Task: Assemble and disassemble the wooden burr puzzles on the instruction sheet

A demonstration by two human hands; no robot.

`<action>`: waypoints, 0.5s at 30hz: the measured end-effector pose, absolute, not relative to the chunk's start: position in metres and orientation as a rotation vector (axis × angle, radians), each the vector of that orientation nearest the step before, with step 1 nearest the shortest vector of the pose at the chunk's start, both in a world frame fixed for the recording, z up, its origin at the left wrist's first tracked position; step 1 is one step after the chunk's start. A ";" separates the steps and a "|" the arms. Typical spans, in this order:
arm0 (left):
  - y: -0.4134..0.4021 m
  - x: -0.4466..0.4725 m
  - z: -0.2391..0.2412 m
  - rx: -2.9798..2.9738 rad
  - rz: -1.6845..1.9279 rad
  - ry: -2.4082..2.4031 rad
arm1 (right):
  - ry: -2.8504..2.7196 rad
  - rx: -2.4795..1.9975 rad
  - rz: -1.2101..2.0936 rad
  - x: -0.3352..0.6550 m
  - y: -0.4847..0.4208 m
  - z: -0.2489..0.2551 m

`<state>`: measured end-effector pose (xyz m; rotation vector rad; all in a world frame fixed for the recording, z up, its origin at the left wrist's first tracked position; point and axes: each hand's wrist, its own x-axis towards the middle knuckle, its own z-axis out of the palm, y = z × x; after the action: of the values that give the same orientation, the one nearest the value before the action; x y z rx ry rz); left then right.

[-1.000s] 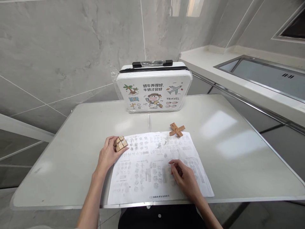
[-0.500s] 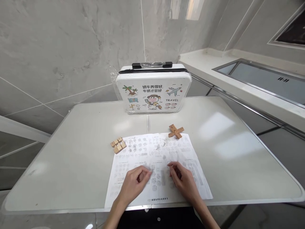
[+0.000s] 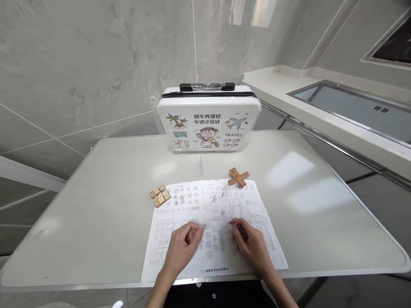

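At eight o'clock on the printed sheet (image 3: 218,220) lies the left hand (image 3: 184,244), at four the right hand (image 3: 252,246); both curl loosely inward, palms hidden, so I cannot tell whether the fingertips press together. The wooden block puzzle (image 3: 159,196) overlaps the sheet's corner at ten o'clock, the wooden cross (image 3: 238,177) its edge at one. The fine print (image 3: 186,194), perhaps diagrams, is too blurred to read. At twelve stands a plastic-wrapped case (image 3: 208,107); at two, the counter (image 3: 265,79) runs out of view.

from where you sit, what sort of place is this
Probably a kitchen, judging by the long white countertop, its grey metal-framed inset panel and the grey marbled wall tiles.
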<state>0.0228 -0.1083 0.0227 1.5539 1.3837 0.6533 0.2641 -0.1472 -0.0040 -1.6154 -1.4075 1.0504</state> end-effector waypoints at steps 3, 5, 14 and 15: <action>-0.108 0.022 0.022 1.556 0.652 1.380 | -1.392 -1.614 1.071 0.266 -0.148 -0.006; -0.108 0.022 0.022 1.556 0.651 1.381 | -1.390 -1.612 1.069 0.266 -0.148 -0.006; -0.107 0.023 0.019 1.570 0.668 1.392 | -1.387 -1.615 1.059 0.261 -0.149 -0.003; -0.107 0.023 0.019 1.574 0.668 1.391 | -1.382 -1.615 1.058 0.261 -0.149 -0.002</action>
<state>0.0228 -0.1071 0.0189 1.5740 1.3908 0.6683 0.2605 -0.1489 -0.0024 -1.6149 -1.3823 1.0582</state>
